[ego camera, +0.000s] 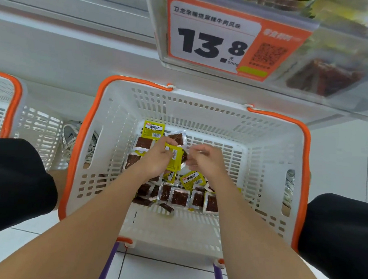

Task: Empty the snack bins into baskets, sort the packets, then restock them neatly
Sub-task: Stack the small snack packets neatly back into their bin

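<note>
A white basket with an orange rim (273, 147) stands on the floor between my knees. Several small snack packets, some yellow (153, 130) and some clear with dark brown filling (180, 198), lie scattered on its bottom. My left hand (158, 157) is inside the basket and grips a small stack of yellow packets (174, 158). My right hand (205, 160) hovers just to the right of that stack with fingers curled; it is blurred, so I cannot tell whether it pinches a packet.
A second white basket with an orange rim (12, 106) stands at the left. Above, a clear snack bin (331, 72) holding packets carries an orange price tag (211, 41) reading 13.8. My shoe (70, 138) rests between the baskets. White floor tiles lie below.
</note>
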Available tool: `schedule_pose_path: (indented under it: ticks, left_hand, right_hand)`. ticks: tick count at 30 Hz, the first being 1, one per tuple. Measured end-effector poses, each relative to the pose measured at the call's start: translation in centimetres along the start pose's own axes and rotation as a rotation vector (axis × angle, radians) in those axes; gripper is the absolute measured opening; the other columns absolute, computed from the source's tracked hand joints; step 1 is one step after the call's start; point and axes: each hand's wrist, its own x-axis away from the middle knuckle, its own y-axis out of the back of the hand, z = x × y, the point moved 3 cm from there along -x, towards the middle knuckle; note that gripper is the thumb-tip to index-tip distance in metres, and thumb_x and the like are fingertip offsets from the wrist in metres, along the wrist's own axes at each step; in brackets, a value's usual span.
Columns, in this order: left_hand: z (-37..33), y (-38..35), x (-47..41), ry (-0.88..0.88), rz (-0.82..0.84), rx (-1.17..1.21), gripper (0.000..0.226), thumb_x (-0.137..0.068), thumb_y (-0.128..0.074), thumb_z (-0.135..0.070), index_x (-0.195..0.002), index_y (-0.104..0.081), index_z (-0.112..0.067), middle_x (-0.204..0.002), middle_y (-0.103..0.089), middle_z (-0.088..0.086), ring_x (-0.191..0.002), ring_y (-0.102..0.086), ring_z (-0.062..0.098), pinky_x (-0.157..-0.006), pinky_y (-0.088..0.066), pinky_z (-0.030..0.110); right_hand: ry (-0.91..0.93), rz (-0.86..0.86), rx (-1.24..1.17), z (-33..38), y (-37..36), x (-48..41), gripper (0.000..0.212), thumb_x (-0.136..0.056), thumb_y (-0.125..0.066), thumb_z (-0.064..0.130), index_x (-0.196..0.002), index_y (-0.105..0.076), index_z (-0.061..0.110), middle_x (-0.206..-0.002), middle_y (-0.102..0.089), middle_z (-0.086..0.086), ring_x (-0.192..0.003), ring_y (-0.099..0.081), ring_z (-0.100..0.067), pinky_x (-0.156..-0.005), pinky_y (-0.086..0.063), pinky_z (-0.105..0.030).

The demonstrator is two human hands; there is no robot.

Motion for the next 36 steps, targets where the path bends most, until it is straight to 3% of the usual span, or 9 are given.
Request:
schedule_pose_path:
  ticks: [3,7,14,18,21,24,30,34,36]
  left_hand:
    - [0.5,0.5,0.2,-0.007,-0.062,-0.021,0.032,-0.109,-0.034,-0.005,-0.132,-0.05,-0.021,-0.073,-0.038,0.003,-0.043,-0.037,0.006,-0.045,-0.046,0.018]
    - [0.6,1.1,0.2,-0.021,-0.114,0.004,0.033,-0.109,-0.036,-0.003,-0.133,-0.052,-0.017,-0.054,-0.042,-0.003,-0.033,-0.035,0.004,-0.041,-0.043,0.017]
    - [-0.9,1.9,1.3,-0.029,-0.146,0.098,0.027,-0.111,-0.04,-0.007,-0.129,-0.054,-0.021,-0.098,-0.058,0.006,-0.069,-0.064,0.012,-0.072,-0.066,0.039]
    - [-2.3,2.0,2.6,-0.034,-0.142,0.146,0.026,-0.11,-0.041,-0.007,-0.123,-0.058,-0.022,-0.109,-0.064,0.007,-0.079,-0.07,0.022,-0.08,-0.065,0.049]
    - [-4.5,1.8,4.3,-0.018,-0.146,0.288,0.025,-0.109,-0.04,-0.021,-0.11,-0.064,-0.026,-0.114,-0.067,0.009,-0.09,-0.07,0.026,-0.072,-0.064,0.045]
    - [-6.7,1.5,6.3,-0.049,-0.111,0.408,0.027,-0.092,-0.047,-0.044,-0.106,-0.066,-0.03,-0.139,-0.058,0.013,-0.115,-0.061,0.034,-0.087,-0.055,0.049]
    - [-11.3,2.7,10.0,-0.193,-0.123,0.319,0.052,-0.097,-0.049,-0.008,-0.148,-0.047,-0.001,-0.149,-0.047,0.023,-0.138,-0.046,0.037,-0.106,-0.04,0.043]
    - [-13.0,3.4,14.2,-0.149,-0.01,0.445,0.058,-0.08,-0.058,-0.022,-0.137,-0.053,-0.012,-0.116,-0.066,0.016,-0.097,-0.068,0.029,-0.074,-0.056,0.037]
    - [-14.3,4.0,16.4,-0.199,0.105,0.425,0.042,-0.086,-0.054,-0.006,-0.127,-0.058,-0.007,-0.1,-0.067,0.017,-0.082,-0.068,0.026,-0.065,-0.055,0.035]
  right_hand:
    - [0.07,0.006,0.674,-2.0,1.0,0.4,0.039,-0.084,-0.082,0.039,-0.117,-0.067,0.023,-0.112,-0.072,0.0,-0.102,-0.07,-0.025,-0.095,-0.057,-0.048]
    - [0.113,-0.046,1.29,-3.7,-0.8,1.8,0.072,-0.087,-0.074,0.061,-0.135,-0.046,0.015,-0.12,-0.066,-0.006,-0.119,-0.061,-0.032,-0.105,-0.043,-0.05]
    - [0.212,-0.247,0.278,-0.3,-0.3,1.0,0.013,-0.091,-0.08,0.019,-0.103,-0.075,0.017,-0.102,-0.075,-0.005,-0.087,-0.069,-0.022,-0.076,-0.054,-0.034]
    - [0.195,0.125,0.001,5.1,1.0,2.4,0.023,-0.104,-0.065,0.019,-0.125,-0.073,0.024,-0.1,-0.078,0.0,-0.08,-0.072,-0.015,-0.068,-0.058,-0.032]
    - [0.25,0.253,0.202,8.3,-0.1,4.4,0.031,-0.102,-0.067,0.016,-0.134,-0.067,0.02,-0.104,-0.068,0.005,-0.078,-0.065,-0.001,-0.068,-0.049,-0.017]
    - [0.357,0.123,0.343,10.4,-0.5,6.9,0.066,-0.089,-0.084,0.031,-0.147,-0.051,0.03,-0.128,-0.056,-0.004,-0.101,-0.063,-0.019,-0.085,-0.052,-0.033]
    - [0.215,0.315,0.287,14.6,-1.2,12.9,0.076,-0.108,-0.052,0.026,-0.167,-0.004,0.021,-0.148,-0.045,-0.003,-0.127,-0.053,-0.02,-0.087,-0.047,-0.025]
    - [0.203,0.414,0.106,19.1,-0.6,18.3,0.088,-0.092,-0.047,-0.003,-0.166,-0.004,0.018,-0.145,-0.052,-0.013,-0.119,-0.057,-0.022,-0.091,-0.05,-0.035]
    - [0.274,0.393,0.405,21.3,1.0,21.0,0.09,-0.089,-0.049,0.0,-0.165,-0.006,0.019,-0.127,-0.06,-0.013,-0.103,-0.064,-0.028,-0.079,-0.047,-0.039]
